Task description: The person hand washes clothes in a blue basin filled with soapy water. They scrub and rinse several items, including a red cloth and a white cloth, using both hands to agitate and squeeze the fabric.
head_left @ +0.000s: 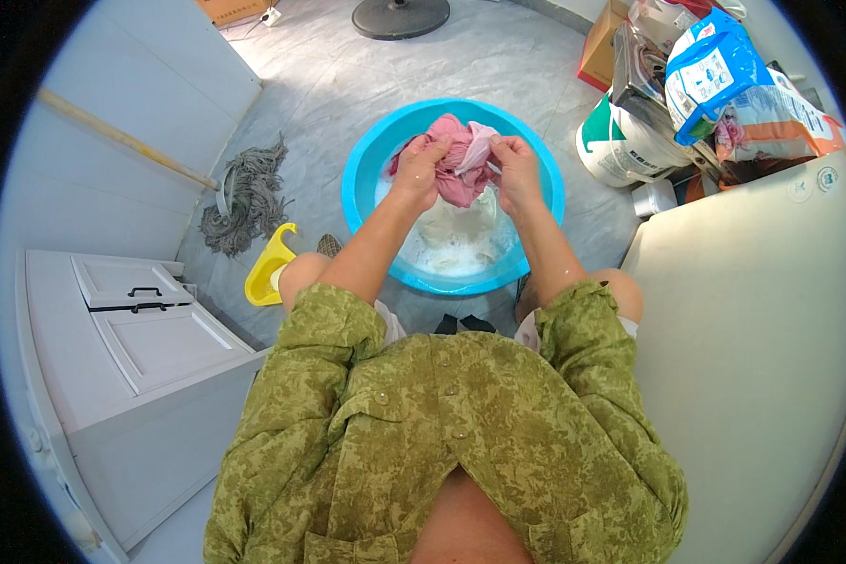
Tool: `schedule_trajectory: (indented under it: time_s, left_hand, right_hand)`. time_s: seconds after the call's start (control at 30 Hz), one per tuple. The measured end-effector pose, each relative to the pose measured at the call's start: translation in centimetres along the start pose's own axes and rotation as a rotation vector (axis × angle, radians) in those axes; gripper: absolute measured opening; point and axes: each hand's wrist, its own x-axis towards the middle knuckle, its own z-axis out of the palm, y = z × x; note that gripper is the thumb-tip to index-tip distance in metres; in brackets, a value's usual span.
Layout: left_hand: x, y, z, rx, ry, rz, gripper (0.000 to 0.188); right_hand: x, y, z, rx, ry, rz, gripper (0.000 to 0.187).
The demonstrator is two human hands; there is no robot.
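A pink garment (459,188) with a paler pink part is bunched up over a round blue basin (359,193). My left hand (419,171) is closed on its left side. With my right hand (517,171) I pinch the paler edge on the right. Below the garment, soapy water with white foam (442,256) fills the bottom of the basin. Soaking in the water is some whitish cloth (461,221), partly under suds. The garment's lower folds hide part of the basin's inside.
Left of the basin lie a grey string mop (246,197) and a yellow plastic scoop-like piece (271,267). A white cabinet (160,329) stands at the left. At right are a white-green bucket (620,146), a blue package (712,77) and a pale appliance (752,338).
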Motion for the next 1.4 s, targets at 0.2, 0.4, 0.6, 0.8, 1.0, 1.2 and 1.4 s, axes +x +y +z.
schedule_trajectory:
  time_s: [0.2, 0.4, 0.6, 0.8, 1.0, 1.2, 1.4]
  left_hand:
    - [0.9, 0.6, -0.9, -0.296, -0.019, -0.06, 0.043]
    - [0.3, 1.0, -0.1, -0.311, -0.064, -0.132, 0.042]
    - [-0.8, 0.8, 0.8, -0.042, -0.055, -0.227, 0.032]
    - [-1.3, 0.9, 1.4, -0.048, -0.134, -0.3, 0.034]
    - [-1.4, 0.8, 1.1, -0.143, -0.213, -0.323, 0.033]
    - [-0.3, 0.8, 0.5, -0.161, -0.217, -0.246, 0.031]
    - [-0.7, 0.3, 1.3, 0.181, -0.004, 0.056, 0.034]
  right_hand:
    - [-0.1, -1.3, -0.4, 0.43, -0.037, 0.09, 0.02]
    - [-0.5, -1.8, 0.4, 0.426, -0.175, -0.051, 0.014]
    - [-1.1, -2.8, 0.9, 0.374, -0.326, 0.012, 0.018]
    - [-0.9, -2.7, 0.5, -0.111, -0.337, 0.026, 0.026]
    - [-1.9, -3.0, 1.1, -0.237, -0.342, -0.137, 0.038]
    - [-1.3, -2.6, 0.7, -0.048, -0.252, -0.095, 0.034]
    - [-0.5, -2.0, -0.3, -0.218, -0.142, -0.017, 0.011]
